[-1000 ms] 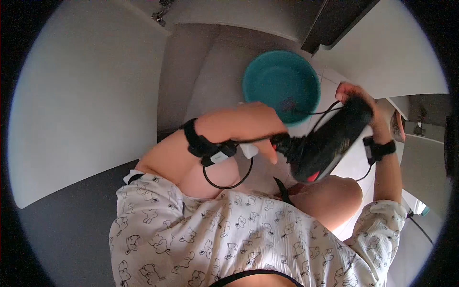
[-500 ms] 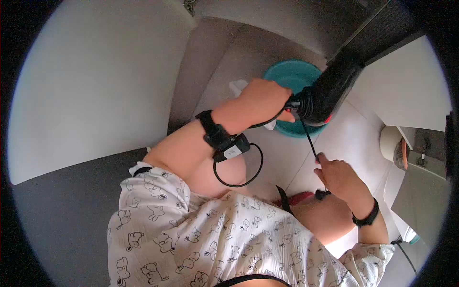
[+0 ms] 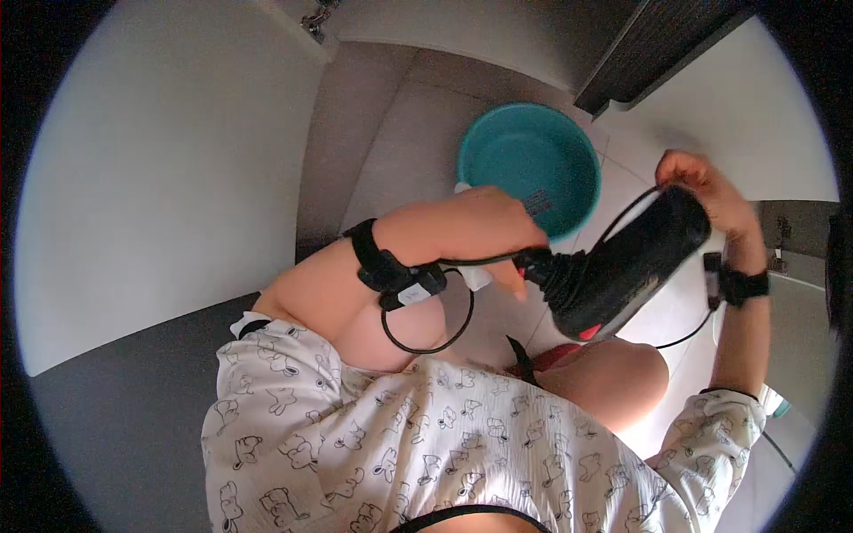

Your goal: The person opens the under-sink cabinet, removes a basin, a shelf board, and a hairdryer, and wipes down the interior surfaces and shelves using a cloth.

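My left hand is closed around the narrow handle end of a black hair dryer, which has red parts. Its thick barrel slants up to the right over my knees. Black cord lies in coils around the handle, and a length of it crosses beneath my left hand. Beyond the barrel's far end, my right hand pinches a stretch of the cord that runs up from the coils. Part of that hand's fingers is hidden. A white item, too covered to name, shows under my left hand.
A teal basin stands on the tiled floor ahead. White panels rise on the left and at the right. A dark wood-look edge juts in at the upper right. Both forearms wear black straps with small devices.
The hair dryer has come down and nearer to my body, uncovering the basin. My right hand has swung up from below to past the barrel's far end, carrying the cord with it.
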The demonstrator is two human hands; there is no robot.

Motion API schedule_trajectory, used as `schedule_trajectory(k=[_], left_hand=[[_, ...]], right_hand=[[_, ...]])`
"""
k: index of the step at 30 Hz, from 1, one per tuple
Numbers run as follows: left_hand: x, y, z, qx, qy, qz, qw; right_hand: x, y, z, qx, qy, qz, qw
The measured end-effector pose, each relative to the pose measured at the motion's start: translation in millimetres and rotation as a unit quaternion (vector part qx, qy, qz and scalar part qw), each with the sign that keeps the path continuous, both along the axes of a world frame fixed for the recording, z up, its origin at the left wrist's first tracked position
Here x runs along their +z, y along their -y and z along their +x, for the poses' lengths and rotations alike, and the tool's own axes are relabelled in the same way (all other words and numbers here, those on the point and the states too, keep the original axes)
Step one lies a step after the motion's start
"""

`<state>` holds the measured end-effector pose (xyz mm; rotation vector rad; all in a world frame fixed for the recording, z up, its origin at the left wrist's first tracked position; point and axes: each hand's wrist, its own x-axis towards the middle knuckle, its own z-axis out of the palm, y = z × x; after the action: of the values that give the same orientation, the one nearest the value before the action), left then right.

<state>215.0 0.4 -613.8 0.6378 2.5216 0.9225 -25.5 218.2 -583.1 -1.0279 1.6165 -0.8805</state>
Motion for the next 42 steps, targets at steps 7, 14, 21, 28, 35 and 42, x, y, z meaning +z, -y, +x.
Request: schedule_trajectory(k=[7, 14, 21, 28, 35, 42], left_hand=[[-25.1, 2.2, -6.2, 0.183, 0.070, 0.119, 0.973], [-83.0, -14.0, -12.2, 0.277, 0.234, 0.153, 0.919], [-116.0, -50.8, 9.9, 0.355, 0.357, 0.326, 0.800], [-115.0, -65.1, -13.1, 0.405, 0.374, 0.353, 0.756], [-210.0, -80.7, -31.1, 0.454, 0.216, 0.526, 0.686], [-243.9, -59.9, -13.6, 0.296, 0.192, 0.138, 0.925]], right_hand=[[-125.7, -24.8, 86.9, -0.147, 0.094, -0.098, 0.980], [-193.5, -10.3, 114.1, -0.341, 0.540, -0.164, 0.751], [-182.2, -7.3, 125.3, -0.405, 0.488, -0.090, 0.768], [-198.6, -1.4, 123.2, -0.435, 0.371, -0.075, 0.817], [-212.1, 3.7, 118.8, -0.325, 0.445, -0.033, 0.834], [-228.2, -12.3, 120.6, -0.111, 0.068, 0.080, 0.988]])
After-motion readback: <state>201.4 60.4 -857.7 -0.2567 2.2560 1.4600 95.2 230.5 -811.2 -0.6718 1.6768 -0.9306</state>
